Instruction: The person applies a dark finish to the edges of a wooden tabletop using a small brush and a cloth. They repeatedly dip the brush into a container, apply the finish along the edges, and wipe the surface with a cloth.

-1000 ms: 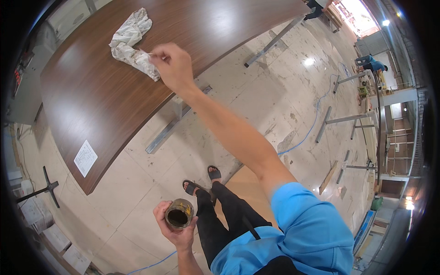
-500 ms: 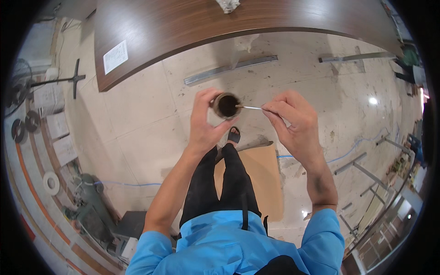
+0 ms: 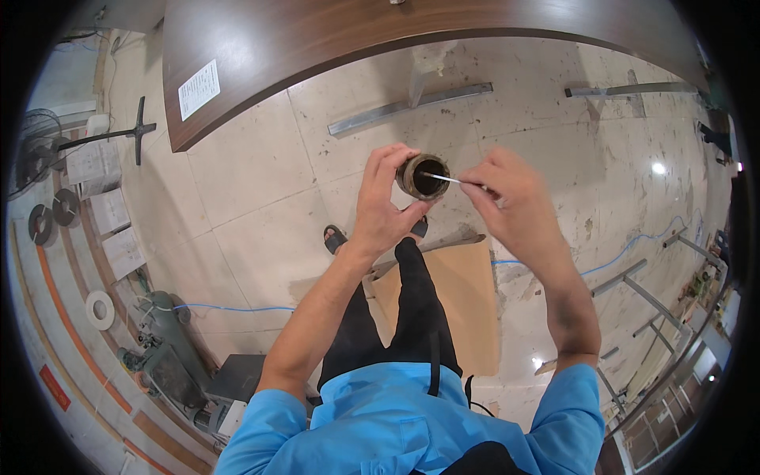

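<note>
My left hand (image 3: 381, 202) is wrapped round a small round jar (image 3: 407, 177) with a stained rim and dark contents, its open mouth facing up. Between the fingertips of my right hand (image 3: 507, 194) is pinched a thin, light-coloured stick (image 3: 448, 179). The far end of the stick reaches into the jar's mouth, and its tip looks brownish. Both hands are held in front of my body, above the tiled floor.
A dark brown wooden tabletop (image 3: 317, 39) with a paper label (image 3: 199, 89) spans the far side. Metal bars (image 3: 412, 108) lie on the floor beneath. Brown cardboard (image 3: 459, 309) is near my feet; gas cylinders (image 3: 170, 317) stand at left, and a blue hose (image 3: 237, 308) crosses the floor.
The jar and my left hand have shifted slightly right in the view. The stick now goes deeper into the jar, with my right hand closer to the rim. One foot has stepped out to the left.
</note>
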### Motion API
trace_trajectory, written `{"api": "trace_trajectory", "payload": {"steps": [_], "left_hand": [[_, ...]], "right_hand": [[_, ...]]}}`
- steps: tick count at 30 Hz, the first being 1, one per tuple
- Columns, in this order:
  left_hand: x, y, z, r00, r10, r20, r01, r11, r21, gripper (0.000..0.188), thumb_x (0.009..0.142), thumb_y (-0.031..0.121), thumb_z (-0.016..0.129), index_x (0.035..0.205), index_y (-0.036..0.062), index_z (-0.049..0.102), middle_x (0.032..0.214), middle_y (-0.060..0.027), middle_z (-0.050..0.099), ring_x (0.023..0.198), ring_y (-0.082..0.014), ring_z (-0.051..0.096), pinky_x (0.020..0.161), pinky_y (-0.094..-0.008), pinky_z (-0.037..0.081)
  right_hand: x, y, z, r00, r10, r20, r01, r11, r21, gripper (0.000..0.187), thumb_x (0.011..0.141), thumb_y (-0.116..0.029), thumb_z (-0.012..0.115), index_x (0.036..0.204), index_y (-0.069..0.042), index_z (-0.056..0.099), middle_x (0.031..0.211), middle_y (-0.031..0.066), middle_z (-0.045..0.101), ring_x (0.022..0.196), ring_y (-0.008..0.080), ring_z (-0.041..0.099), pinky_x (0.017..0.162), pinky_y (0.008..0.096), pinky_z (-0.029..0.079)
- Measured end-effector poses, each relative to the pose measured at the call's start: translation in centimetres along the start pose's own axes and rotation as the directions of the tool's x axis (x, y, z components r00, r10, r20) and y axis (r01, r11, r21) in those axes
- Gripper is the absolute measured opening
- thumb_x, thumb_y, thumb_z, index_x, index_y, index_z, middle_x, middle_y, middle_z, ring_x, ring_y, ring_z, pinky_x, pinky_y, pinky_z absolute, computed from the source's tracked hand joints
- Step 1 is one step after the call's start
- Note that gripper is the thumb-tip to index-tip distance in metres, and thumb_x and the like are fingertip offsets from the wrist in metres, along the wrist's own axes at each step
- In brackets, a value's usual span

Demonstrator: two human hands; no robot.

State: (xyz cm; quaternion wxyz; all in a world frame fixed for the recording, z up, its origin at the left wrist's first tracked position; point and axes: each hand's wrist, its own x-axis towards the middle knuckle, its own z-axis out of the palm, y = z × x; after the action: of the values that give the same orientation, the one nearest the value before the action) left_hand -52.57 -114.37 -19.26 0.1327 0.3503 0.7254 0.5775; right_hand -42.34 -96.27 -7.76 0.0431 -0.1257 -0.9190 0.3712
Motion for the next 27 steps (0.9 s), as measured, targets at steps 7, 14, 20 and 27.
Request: {"api": "trace_trajectory", "payload": {"steps": [7, 14, 20, 27], "left_hand": [[1.9, -0.8, -1.8, 0.999, 0.029, 0.037, -0.027, 0.999, -0.044, 0.068, 0.071, 0.005, 0.093, 0.131, 0.0062, 0.060, 0.129, -0.0111, 0.060, 0.115, -0.0254, 0.061, 0.090, -0.0350, 0.050], [2.0, -1.0, -4.1, 0.997, -0.069, 0.022, 0.068, 0.997, 0.026, 0.068, 0.072, 0.003, 0.092, 0.131, 0.0062, 0.059, 0.131, -0.0104, 0.058, 0.119, -0.0250, 0.061, 0.098, -0.0356, 0.052], [0.5, -0.4, -5.0, 0.991, -0.131, 0.005, 0.131, 0.991, 0.026, 0.068, 0.071, 0.006, 0.093, 0.130, 0.0054, 0.059, 0.130, -0.0119, 0.058, 0.116, -0.0257, 0.060, 0.093, -0.0359, 0.050], [-1.5, 0.2, -5.6, 0.986, -0.161, 0.029, 0.163, 0.985, -0.053, 0.067, 0.072, 0.006, 0.092, 0.130, 0.0036, 0.058, 0.127, -0.0114, 0.057, 0.112, -0.0238, 0.058, 0.095, -0.0354, 0.049]], "right_hand": [[-1.0, 2.7, 3.7, 0.984, 0.174, -0.048, -0.145, 0.921, 0.360, 0.008, 0.090, 0.001, 0.077, 0.099, 0.002, 0.076, 0.087, 0.0090, 0.071, 0.076, 0.0143, 0.065, 0.069, 0.0277, 0.052], [1.5, 3.9, 8.1, 0.927, 0.151, -0.343, 0.006, 0.909, 0.418, 0.010, 0.093, -0.003, 0.076, 0.101, 0.002, 0.076, 0.089, 0.0076, 0.072, 0.076, 0.0151, 0.064, 0.070, 0.0286, 0.051], [7.8, 11.5, 6.0, 0.658, 0.238, -0.715, -0.079, 0.965, 0.248, 0.012, 0.094, -0.007, 0.077, 0.104, 0.000, 0.076, 0.089, 0.0073, 0.073, 0.073, 0.0135, 0.064, 0.068, 0.0273, 0.051], [12.1, 14.2, 4.6, 0.506, 0.198, -0.839, -0.048, 0.978, 0.202, 0.008, 0.091, -0.005, 0.076, 0.099, -0.001, 0.078, 0.090, 0.0109, 0.074, 0.072, 0.0195, 0.069, 0.068, 0.0313, 0.054]]}}
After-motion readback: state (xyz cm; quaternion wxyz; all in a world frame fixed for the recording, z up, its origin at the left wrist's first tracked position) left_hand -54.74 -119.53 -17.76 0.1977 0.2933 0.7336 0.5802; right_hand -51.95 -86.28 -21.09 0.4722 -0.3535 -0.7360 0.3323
